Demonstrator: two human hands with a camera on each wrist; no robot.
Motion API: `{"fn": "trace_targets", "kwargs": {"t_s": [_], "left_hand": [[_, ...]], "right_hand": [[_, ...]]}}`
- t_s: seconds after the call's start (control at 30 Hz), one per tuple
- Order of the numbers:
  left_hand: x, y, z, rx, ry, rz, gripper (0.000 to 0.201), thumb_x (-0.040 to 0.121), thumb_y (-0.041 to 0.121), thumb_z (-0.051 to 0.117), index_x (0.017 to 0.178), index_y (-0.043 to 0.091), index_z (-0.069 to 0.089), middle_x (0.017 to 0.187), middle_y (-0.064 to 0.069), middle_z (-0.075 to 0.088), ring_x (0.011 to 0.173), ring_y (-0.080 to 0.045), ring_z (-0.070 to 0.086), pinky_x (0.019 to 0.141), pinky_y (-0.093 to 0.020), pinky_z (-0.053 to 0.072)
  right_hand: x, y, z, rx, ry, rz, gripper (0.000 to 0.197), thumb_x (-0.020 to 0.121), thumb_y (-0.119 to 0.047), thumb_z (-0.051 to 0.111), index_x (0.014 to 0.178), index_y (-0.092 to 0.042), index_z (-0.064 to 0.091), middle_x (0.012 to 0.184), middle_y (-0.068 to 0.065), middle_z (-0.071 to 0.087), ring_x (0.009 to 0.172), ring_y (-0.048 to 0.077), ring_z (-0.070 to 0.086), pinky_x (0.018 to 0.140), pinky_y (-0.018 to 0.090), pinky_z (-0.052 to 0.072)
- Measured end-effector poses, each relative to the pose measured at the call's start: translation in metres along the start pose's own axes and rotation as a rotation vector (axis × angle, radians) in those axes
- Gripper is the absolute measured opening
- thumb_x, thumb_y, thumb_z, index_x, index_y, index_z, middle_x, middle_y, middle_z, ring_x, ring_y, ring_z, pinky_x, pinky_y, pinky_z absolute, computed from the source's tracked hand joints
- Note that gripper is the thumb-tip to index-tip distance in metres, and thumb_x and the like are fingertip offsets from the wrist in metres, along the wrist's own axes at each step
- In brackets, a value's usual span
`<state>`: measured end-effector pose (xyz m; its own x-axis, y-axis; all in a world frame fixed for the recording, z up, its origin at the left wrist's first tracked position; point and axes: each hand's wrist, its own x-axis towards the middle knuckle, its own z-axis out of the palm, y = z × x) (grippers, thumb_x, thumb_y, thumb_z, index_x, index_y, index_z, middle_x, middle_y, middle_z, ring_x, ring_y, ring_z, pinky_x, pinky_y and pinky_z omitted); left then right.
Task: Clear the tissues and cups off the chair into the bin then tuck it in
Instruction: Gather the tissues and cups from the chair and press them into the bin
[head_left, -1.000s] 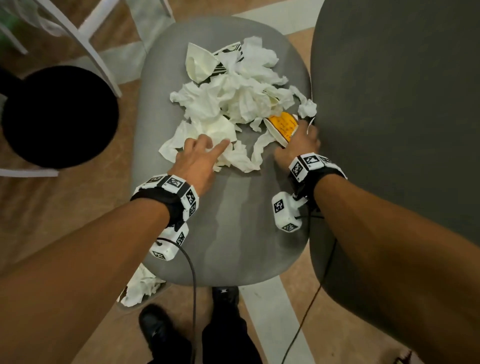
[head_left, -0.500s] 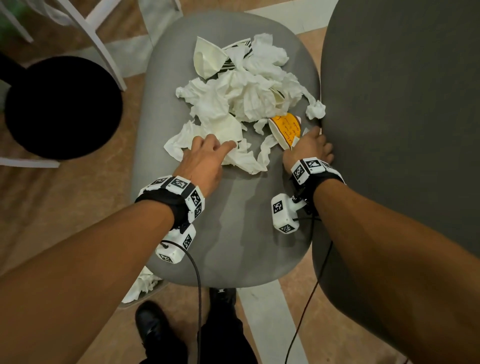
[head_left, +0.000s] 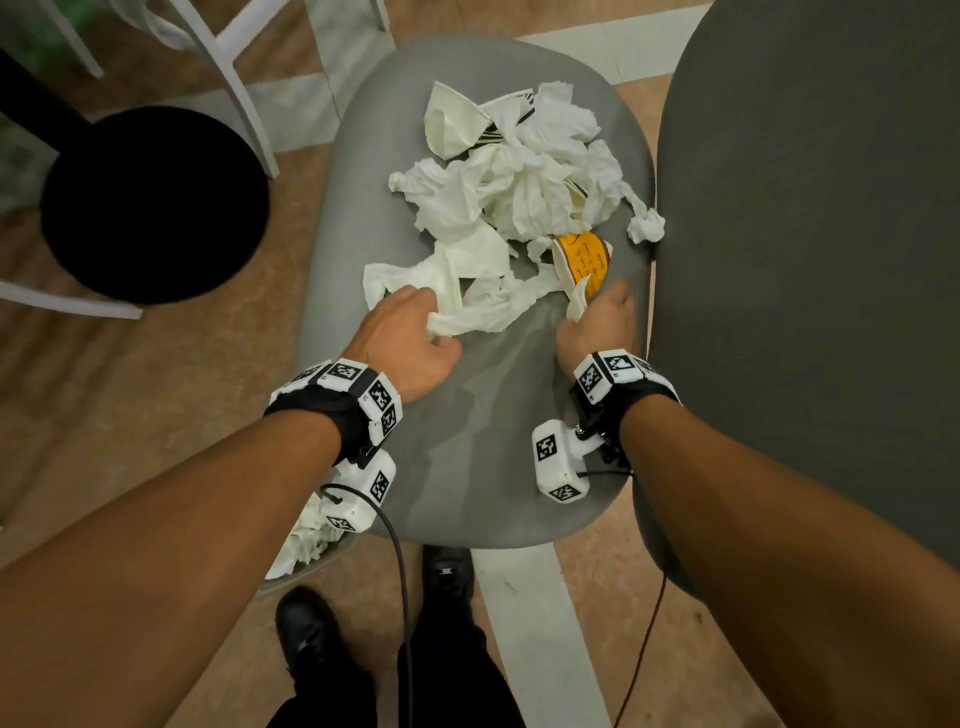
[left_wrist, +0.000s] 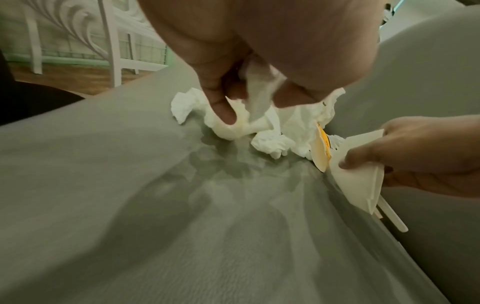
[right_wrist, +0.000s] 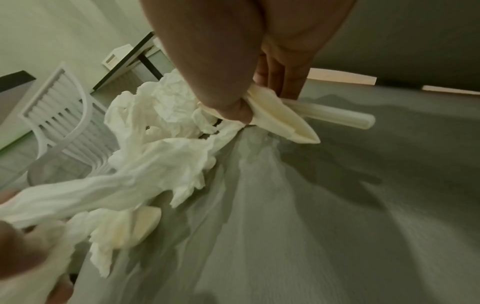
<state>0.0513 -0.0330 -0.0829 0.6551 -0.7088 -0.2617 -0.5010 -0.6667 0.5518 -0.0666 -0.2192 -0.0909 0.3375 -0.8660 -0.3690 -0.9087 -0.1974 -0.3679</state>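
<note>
Left hand (head_left: 410, 343) pinched a tissue strand (head_left: 483, 317) at the chair seat (head_left: 467, 457) front, right hand (head_left: 597, 322) gripped a flattened cup (right_wrist: 280, 121); best gathered together, lifted low toward the bin (head_left: 306, 561).

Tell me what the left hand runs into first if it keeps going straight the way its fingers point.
Probably the tissue heap: the left hand already grips a tissue at the pile's near edge. Depth is uncertain.

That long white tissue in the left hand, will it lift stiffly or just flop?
Probably flop: the tissue is crumpled and twisted thin where the left hand pinches it. Likely very light, and it may drag neighbouring tissues, since they lie tangled together.
</note>
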Motion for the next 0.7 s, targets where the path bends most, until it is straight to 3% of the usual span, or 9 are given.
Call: {"fn": "trace_targets", "kwargs": {"t_s": [0.1, 0.17, 0.23, 0.3, 0.37, 0.43, 0.5, 0.6, 0.7], "left_hand": [[-0.016, -0.013, -0.008, 0.011, -0.020, -0.046, 0.033, 0.084, 0.037, 0.061, 0.066, 0.010, 0.056, 0.072, -0.005, 0.059, 0.072, -0.027, 0.056, 0.064, -0.032, 0.043], [-0.026, -0.023, -0.013, -0.033, -0.015, -0.101, 0.020, 0.084, 0.020, 0.059, 0.068, 0.008, 0.058, 0.072, -0.008, 0.062, 0.075, -0.033, 0.061, 0.064, -0.034, 0.047], [-0.040, -0.035, -0.018, -0.122, 0.036, -0.185, 0.006, 0.081, 0.007, 0.056, 0.087, 0.009, 0.058, 0.083, -0.010, 0.063, 0.078, -0.032, 0.060, 0.066, -0.035, 0.047], [-0.052, -0.047, -0.019, -0.192, 0.047, -0.258, 0.031, 0.082, 0.004, 0.053, 0.111, 0.015, 0.048, 0.101, -0.009, 0.057, 0.080, -0.029, 0.058, 0.069, -0.034, 0.045], [-0.070, -0.065, -0.020, -0.185, 0.014, -0.244, 0.048, 0.083, 0.001, 0.050, 0.124, 0.028, 0.049, 0.117, -0.007, 0.056, 0.091, -0.028, 0.061, 0.080, -0.037, 0.050], [-0.088, -0.082, -0.025, -0.177, -0.031, -0.233, 0.038, 0.085, 0.003, 0.048, 0.103, 0.031, 0.066, 0.108, -0.007, 0.068, 0.093, -0.029, 0.065, 0.084, -0.040, 0.054], [-0.106, -0.097, -0.030, -0.164, -0.055, -0.275, 0.027, 0.087, 0.007, 0.047, 0.074, 0.022, 0.066, 0.083, -0.011, 0.072, 0.076, -0.033, 0.066, 0.070, -0.038, 0.054], [-0.133, -0.121, -0.036, -0.220, -0.052, -0.345, 0.023, 0.088, 0.013, 0.047, 0.072, 0.010, 0.063, 0.075, -0.013, 0.068, 0.070, -0.033, 0.062, 0.063, -0.037, 0.048], [-0.160, -0.149, -0.040, -0.286, -0.032, -0.455, 0.029, 0.088, 0.027, 0.047, 0.079, 0.004, 0.062, 0.076, -0.016, 0.066, 0.070, -0.032, 0.060, 0.063, -0.040, 0.048]], "right_hand": [[-0.024, -0.007, 0.003, 0.030, -0.031, -0.029, 0.066, 0.090, -0.014, 0.063, 0.145, 0.000, 0.029, 0.141, 0.018, 0.042, 0.123, 0.038, 0.050, 0.096, 0.041, 0.044], [-0.039, -0.012, 0.005, 0.048, -0.051, -0.055, 0.070, 0.090, -0.014, 0.063, 0.148, 0.000, 0.026, 0.143, 0.018, 0.040, 0.127, 0.038, 0.047, 0.100, 0.041, 0.042], [-0.060, -0.020, 0.011, 0.071, -0.076, -0.097, 0.075, 0.089, -0.013, 0.064, 0.150, -0.001, 0.023, 0.144, 0.018, 0.039, 0.128, 0.036, 0.046, 0.104, 0.040, 0.040], [-0.075, -0.026, 0.018, 0.093, -0.093, -0.128, 0.075, 0.087, -0.015, 0.065, 0.149, -0.002, 0.024, 0.143, 0.016, 0.041, 0.126, 0.034, 0.049, 0.103, 0.037, 0.042], [-0.095, -0.033, 0.025, 0.094, -0.108, -0.188, 0.068, 0.087, -0.016, 0.066, 0.144, -0.002, 0.032, 0.139, 0.013, 0.046, 0.122, 0.030, 0.051, 0.093, 0.026, 0.041], [-0.119, -0.044, 0.033, 0.107, -0.109, -0.277, 0.058, 0.086, -0.018, 0.066, 0.136, -0.003, 0.040, 0.124, 0.007, 0.050, 0.111, 0.025, 0.054, 0.079, 0.016, 0.032], [-0.146, -0.056, 0.045, 0.154, -0.118, -0.347, 0.064, 0.085, -0.019, 0.067, 0.141, -0.006, 0.037, 0.116, 0.002, 0.050, 0.101, 0.016, 0.051, 0.082, 0.020, 0.036], [-0.193, -0.075, 0.072, 0.181, -0.200, -0.453, 0.071, 0.086, -0.020, 0.067, 0.147, -0.008, 0.033, 0.115, -0.001, 0.053, 0.100, 0.009, 0.046, 0.092, 0.022, 0.040], [-0.237, -0.093, 0.109, 0.155, -0.355, -0.523, 0.068, 0.086, -0.024, 0.068, 0.146, -0.011, 0.038, 0.112, -0.002, 0.060, 0.098, 0.012, 0.056, 0.085, 0.018, 0.039]]}}
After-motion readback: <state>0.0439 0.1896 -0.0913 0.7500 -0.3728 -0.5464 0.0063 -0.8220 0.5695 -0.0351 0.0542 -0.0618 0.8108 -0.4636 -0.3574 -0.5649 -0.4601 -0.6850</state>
